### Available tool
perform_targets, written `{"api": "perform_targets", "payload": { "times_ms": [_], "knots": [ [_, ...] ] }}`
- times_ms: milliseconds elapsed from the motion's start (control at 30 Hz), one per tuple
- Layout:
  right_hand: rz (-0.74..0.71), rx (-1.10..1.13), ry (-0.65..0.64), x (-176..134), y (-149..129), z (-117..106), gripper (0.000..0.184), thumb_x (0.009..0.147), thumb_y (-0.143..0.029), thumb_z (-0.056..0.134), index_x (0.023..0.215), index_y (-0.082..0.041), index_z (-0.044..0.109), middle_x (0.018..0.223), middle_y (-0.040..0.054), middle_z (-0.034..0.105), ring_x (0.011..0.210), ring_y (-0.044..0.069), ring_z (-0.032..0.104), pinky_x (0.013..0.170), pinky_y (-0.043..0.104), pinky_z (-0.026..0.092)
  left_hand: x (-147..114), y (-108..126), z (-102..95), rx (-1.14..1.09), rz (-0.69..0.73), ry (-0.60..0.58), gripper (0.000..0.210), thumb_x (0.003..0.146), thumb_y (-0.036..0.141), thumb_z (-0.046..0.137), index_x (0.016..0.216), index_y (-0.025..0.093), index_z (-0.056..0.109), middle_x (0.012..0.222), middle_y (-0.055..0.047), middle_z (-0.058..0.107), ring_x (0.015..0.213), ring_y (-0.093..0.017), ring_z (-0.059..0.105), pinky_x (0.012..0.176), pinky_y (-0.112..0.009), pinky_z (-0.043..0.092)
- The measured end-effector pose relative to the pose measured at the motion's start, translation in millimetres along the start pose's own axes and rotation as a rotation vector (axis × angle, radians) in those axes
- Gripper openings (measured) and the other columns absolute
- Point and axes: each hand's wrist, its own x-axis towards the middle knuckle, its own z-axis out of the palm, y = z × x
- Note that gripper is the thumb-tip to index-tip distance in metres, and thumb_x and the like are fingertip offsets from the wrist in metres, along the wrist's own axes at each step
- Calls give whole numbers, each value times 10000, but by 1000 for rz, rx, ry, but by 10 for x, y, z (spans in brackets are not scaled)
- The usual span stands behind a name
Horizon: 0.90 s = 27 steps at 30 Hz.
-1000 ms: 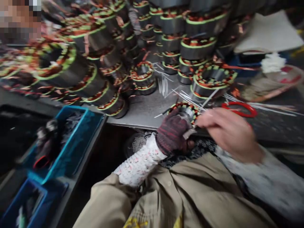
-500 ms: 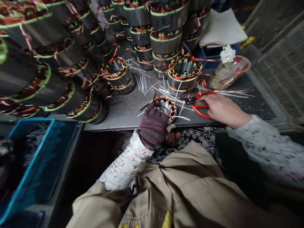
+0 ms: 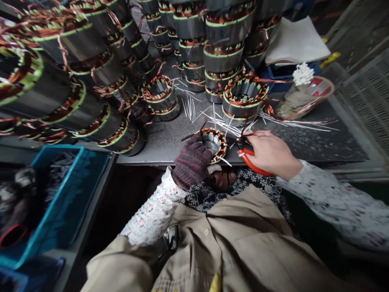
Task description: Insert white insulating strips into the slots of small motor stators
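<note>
My left hand (image 3: 193,161), in a dark knitted glove with reddish stripes, is closed on the near left rim of a small motor stator (image 3: 223,142) at the bench's front edge. Copper windings and white ties ring the stator's top, and one white tie end sticks out towards me. A dark sleeved lead runs out to its left. Bare, my right hand (image 3: 269,153) grips red-handled pliers (image 3: 255,163), whose dark jaws point left at the stator's right side. Some of the jaws and one handle are hidden by the fingers.
Stacked stators (image 3: 225,48) fill the back and left. Two single stators, one at left (image 3: 161,97) and one at right (image 3: 244,99), stand behind the work. White tie strips (image 3: 190,109) lie scattered. A tilted container (image 3: 296,99) and a blue bin (image 3: 57,202) flank the bench.
My right hand has taken up the pliers and brought them left, close to the stator. My left hand stays on the rim with its fingers shifted slightly. The view has moved a little.
</note>
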Motion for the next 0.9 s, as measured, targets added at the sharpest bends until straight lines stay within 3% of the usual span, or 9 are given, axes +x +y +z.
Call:
{"api": "perform_targets", "payload": {
  "times_ms": [133, 300, 400, 500, 600, 733, 900],
  "knots": [
    [-34, -88, -53, 222, -60, -73, 501, 934, -386, 499, 1290, -104, 711, 1176, 203, 775, 1054, 378, 719, 841, 453, 540, 7, 17, 4, -15, -20, -22, 469, 938, 616, 624, 977, 161, 730, 859, -89, 723, 953, -271, 702, 1161, -552, 465],
    [-45, -35, -96, 55, 165, -92, 435, 911, -429, 526, 1213, -219, 758, 1108, 118, 807, 974, 325, 737, 770, 414, 535, -15, 32, -2, -36, -37, -14, 448, 947, 587, 642, 1025, 157, 742, 901, -95, 736, 988, -270, 700, 1191, -548, 447],
    [-132, -21, -76, -68, 251, -86, 534, 863, -409, 567, 1320, -173, 711, 1116, 150, 794, 1020, 342, 723, 836, 431, 530, -40, 33, 5, -67, -26, 56, 495, 933, 602, 664, 1123, 149, 728, 1053, -119, 753, 1104, -292, 689, 1203, -547, 447],
    [-111, -52, -89, -103, 239, -78, 537, 851, -381, 571, 1326, -170, 707, 1025, 145, 797, 955, 333, 721, 794, 420, 503, -58, 39, 20, -105, -56, 146, 490, 918, 576, 702, 1176, 160, 707, 1209, -115, 735, 1226, -301, 650, 1242, -556, 409],
    [-124, -43, -93, -121, 187, -89, 468, 877, -377, 539, 1267, -207, 733, 953, 121, 796, 869, 304, 707, 713, 397, 459, -48, 48, 23, -99, -94, 108, 467, 931, 584, 677, 1115, 158, 720, 1135, -113, 743, 1190, -297, 655, 1238, -560, 413],
    [-293, -49, -30, -165, 73, -164, 477, 859, -374, 561, 1263, -181, 725, 932, 134, 765, 886, 295, 672, 727, 384, 440, -20, 39, 19, -67, -97, -5, 484, 936, 641, 623, 1007, 176, 739, 1025, -110, 750, 1111, -298, 671, 1235, -576, 412],
    [-307, -110, -82, -142, -19, -207, 421, 876, -350, 531, 1203, -194, 746, 851, 116, 764, 829, 281, 674, 681, 374, 424, 2, 55, 22, -65, -122, 34, 454, 900, 615, 683, 954, 170, 754, 934, -109, 757, 1011, -281, 701, 1210, -568, 437]
  ]
}}
